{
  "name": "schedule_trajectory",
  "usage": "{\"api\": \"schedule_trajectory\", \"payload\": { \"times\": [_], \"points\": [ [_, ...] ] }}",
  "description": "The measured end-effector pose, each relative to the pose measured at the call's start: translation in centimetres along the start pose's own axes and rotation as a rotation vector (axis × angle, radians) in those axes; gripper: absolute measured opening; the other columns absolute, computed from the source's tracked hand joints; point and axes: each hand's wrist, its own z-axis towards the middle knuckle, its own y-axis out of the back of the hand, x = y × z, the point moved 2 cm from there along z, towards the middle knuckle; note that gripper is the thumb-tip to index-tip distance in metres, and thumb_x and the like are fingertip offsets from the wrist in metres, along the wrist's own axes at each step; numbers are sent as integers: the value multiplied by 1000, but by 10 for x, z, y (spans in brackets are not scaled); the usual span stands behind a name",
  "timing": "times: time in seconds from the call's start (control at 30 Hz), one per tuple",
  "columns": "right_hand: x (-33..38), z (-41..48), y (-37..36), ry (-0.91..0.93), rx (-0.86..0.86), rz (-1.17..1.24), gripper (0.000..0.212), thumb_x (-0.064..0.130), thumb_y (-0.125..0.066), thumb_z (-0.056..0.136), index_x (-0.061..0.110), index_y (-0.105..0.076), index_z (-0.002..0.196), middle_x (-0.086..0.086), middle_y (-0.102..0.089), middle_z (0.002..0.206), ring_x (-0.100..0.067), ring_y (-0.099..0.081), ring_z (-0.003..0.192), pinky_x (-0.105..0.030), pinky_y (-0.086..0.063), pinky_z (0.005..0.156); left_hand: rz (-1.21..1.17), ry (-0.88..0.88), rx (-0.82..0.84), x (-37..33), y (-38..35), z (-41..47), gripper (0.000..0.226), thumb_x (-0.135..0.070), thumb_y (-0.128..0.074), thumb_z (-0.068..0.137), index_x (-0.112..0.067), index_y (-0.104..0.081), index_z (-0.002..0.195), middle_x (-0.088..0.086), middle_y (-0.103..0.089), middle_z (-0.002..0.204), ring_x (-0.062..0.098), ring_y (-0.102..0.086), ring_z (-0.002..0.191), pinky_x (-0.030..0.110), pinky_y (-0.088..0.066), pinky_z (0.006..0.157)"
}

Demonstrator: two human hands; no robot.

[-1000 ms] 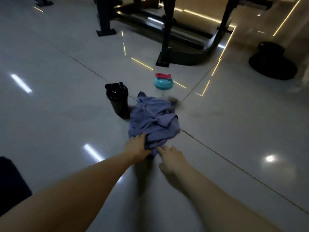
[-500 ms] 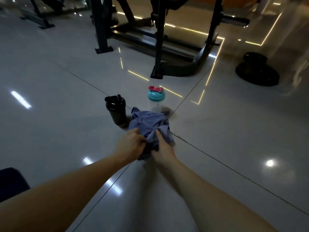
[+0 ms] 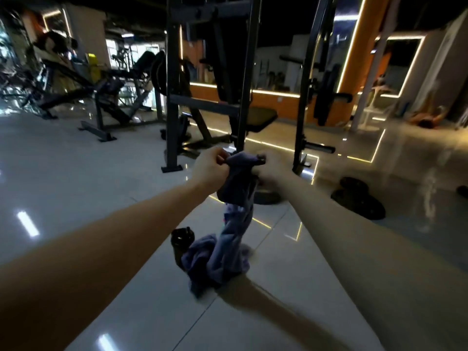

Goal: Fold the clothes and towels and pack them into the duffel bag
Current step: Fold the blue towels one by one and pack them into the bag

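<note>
Just to the right of the black shaker bottle (image 3: 181, 243), a bluish-purple garment (image 3: 234, 239) hangs in a long twisted column. Its lower end lies bunched on the glossy tiled floor (image 3: 76, 173), against the bottle's foot or just beside it; which one cannot be told. Its upper end is held well above the bottle. There the person's left hand (image 3: 210, 168) pinches the top edge with curled fingers, and the right hand (image 3: 271, 169), somewhat blurred, is clenched on the same edge. The two hands are close together, with only a short stretch of cloth between them. Both bare forearms reach in from the near edge on either side of the bottle. Beyond the bottle a flat dark weight plate (image 3: 267, 197) lies on the floor, partly hidden by the hanging cloth. Farther beyond stand a dark steel rack (image 3: 174, 97) and a padded bench seat (image 3: 260, 117). To the bottle's far right, a stack of black weight plates (image 3: 359, 201) rests on the floor.
</note>
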Motion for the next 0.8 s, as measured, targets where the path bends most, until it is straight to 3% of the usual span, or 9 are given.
{"api": "schedule_trajectory", "payload": {
  "times": [0.13, 0.2, 0.27, 0.4, 0.47, 0.53, 0.67, 0.8],
  "points": [
    [43, -13, 44, 77, -43, 87, 13, 4, -61, 88, 14, -69, 89, -14, -68, 86, -32, -68, 83, -42, -57, 67, -82, -5, -132, -41, 42, 10, 13, -16, -57, 98, -23, -67, 93, -2, -63, 84, 13, -60, 80, 25, -43, 65],
    [58, -24, 51, 97, -66, 128, 7, 13, -70, 87, 15, -71, 81, -9, -69, 81, -26, -68, 79, -37, -56, 64, -68, -34, -202, -59, 59, 9, 13, -18, -55, 98, -23, -66, 95, -5, -63, 85, 9, -58, 80, 26, -41, 67],
    [71, -33, 48, 116, -79, 152, 13, 16, -73, 86, 14, -68, 74, -7, -67, 78, -22, -66, 78, -34, -55, 65, -46, -55, -243, -74, 72, 5, 14, -17, -53, 98, -23, -65, 98, -6, -64, 90, 7, -57, 82, 24, -40, 68],
    [103, -54, 40, 163, 23, 333, 12, 16, -66, 90, 9, -62, 81, -13, -64, 88, -26, -64, 86, -40, -54, 76, -50, -119, -294, -94, 92, -6, 14, -15, -51, 100, -21, -64, 102, -7, -65, 90, 9, -60, 84, 26, -48, 72],
    [117, -61, 42, 166, 104, 464, 16, 15, -62, 92, 15, -60, 76, -8, -62, 87, -21, -62, 86, -36, -51, 77, -29, -150, -322, -102, 105, -10, 13, -16, -52, 101, -19, -64, 104, -12, -62, 89, 3, -58, 82, 22, -46, 70],
    [126, -67, 47, 146, 159, 561, 23, 14, -59, 94, 18, -58, 72, -3, -61, 81, -15, -59, 78, -29, -48, 70, -14, -182, -319, -106, 118, -13, 12, -20, -56, 101, -18, -67, 104, -9, -66, 90, 10, -63, 86, 27, -50, 73],
    [131, -70, 60, 156, 127, 498, 20, 17, -58, 97, 15, -59, 77, -6, -60, 78, -15, -59, 71, -27, -48, 64, 156, -244, -312, -109, 143, -19, 10, -30, -69, 94, -20, -72, 93, -7, -70, 88, 15, -68, 90, 33, -53, 80],
    [123, -65, 63, 150, -13, 418, 17, 23, -62, 98, 8, -62, 89, -10, -63, 82, -19, -60, 73, -29, -50, 64, 289, -273, -244, -102, 164, -25, 17, -37, -75, 89, -26, -68, 77, -8, -67, 79, 12, -63, 78, 35, -52, 76]
  ]
}}
